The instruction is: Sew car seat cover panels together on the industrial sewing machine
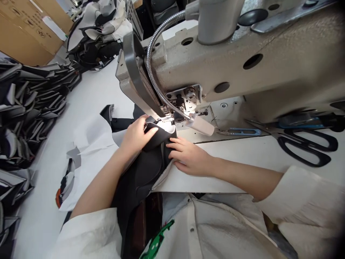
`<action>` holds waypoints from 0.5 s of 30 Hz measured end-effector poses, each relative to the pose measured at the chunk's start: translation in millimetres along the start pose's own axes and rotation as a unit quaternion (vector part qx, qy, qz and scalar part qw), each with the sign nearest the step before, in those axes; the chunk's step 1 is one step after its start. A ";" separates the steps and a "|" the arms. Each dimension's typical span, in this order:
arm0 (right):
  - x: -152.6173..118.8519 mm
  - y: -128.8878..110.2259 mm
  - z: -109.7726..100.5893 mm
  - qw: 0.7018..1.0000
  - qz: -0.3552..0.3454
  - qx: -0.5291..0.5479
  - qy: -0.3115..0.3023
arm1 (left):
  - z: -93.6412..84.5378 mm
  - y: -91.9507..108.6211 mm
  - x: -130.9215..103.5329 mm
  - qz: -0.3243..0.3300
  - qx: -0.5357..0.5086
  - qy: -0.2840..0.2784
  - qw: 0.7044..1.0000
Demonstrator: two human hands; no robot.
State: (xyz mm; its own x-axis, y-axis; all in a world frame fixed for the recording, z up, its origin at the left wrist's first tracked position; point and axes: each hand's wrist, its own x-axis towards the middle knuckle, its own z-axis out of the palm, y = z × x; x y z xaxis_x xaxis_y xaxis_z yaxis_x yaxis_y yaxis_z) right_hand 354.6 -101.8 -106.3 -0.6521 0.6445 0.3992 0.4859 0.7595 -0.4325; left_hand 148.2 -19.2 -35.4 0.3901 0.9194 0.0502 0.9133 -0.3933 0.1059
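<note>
A black fabric piece [147, 165] with a pale backing lies under the needle area of a sewing machine [161, 79] and hangs over the table's front edge. Its upper part is folded up, and the lamp lights the pale inside. My left hand [137, 135] pinches the fold between thumb and fingers, left of the presser foot. On the right side of the cloth, my right hand [188, 156] rests with its fingers stretched out and slightly apart, fingertips touching the fabric edge. The needle tip is hidden behind the fold and the lamp.
Black-handled scissors [304, 145] and blue thread snips [239, 132] lie right of the machine bed. A lamp head [201, 124] hangs close above my right hand. Stacked cut pieces [35, 104] fill the left side, with a white sheet [94, 154] nearer. Cardboard boxes [27, 32] stand behind.
</note>
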 end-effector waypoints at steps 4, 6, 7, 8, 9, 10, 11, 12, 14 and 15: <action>-7.4 -23.1 -1.1 0.995 -0.071 0.013 -0.063 | -21.5 24.1 -40.8 0.043 0.020 -0.148 0.988; -12.6 -37.4 5.0 0.990 -0.099 -0.075 -0.069 | -12.6 44.7 -59.5 0.090 0.095 -0.197 0.972; -15.5 -43.5 8.8 0.985 -0.099 -0.127 -0.059 | -5.7 53.4 -65.6 0.104 0.120 -0.217 0.963; -18.3 -48.6 12.6 0.979 -0.096 -0.172 -0.044 | 1.2 60.1 -69.3 0.110 0.132 -0.232 0.957; -21.0 -52.2 16.0 0.974 -0.093 -0.205 -0.029 | 7.0 64.7 -70.8 0.112 0.133 -0.241 0.955; -23.4 -54.6 18.9 0.970 -0.092 -0.225 -0.014 | 11.2 67.3 -70.7 0.109 0.127 -0.243 0.956; -25.3 -55.5 21.2 0.968 -0.092 -0.235 -0.002 | 13.7 68.4 -69.4 0.104 0.118 -0.240 0.958; -26.6 -55.4 22.8 0.966 -0.094 -0.239 0.005 | 14.8 68.7 -67.6 0.098 0.111 -0.238 0.960; -27.3 -52.1 24.4 0.966 -0.099 -0.237 0.010 | 14.8 68.5 -63.0 0.084 0.107 -0.234 0.963; -26.9 -49.4 24.7 0.967 -0.099 -0.233 0.011 | 14.7 68.6 -60.4 0.079 0.109 -0.231 0.964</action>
State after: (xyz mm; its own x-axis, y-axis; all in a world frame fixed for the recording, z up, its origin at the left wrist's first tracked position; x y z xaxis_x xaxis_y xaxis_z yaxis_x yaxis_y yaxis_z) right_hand 333.7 -158.8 -115.7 -0.7490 0.4803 0.4565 0.5655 0.8224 0.0626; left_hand 189.0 -101.7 -45.7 0.4907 0.7720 -0.4041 0.8217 -0.5643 -0.0803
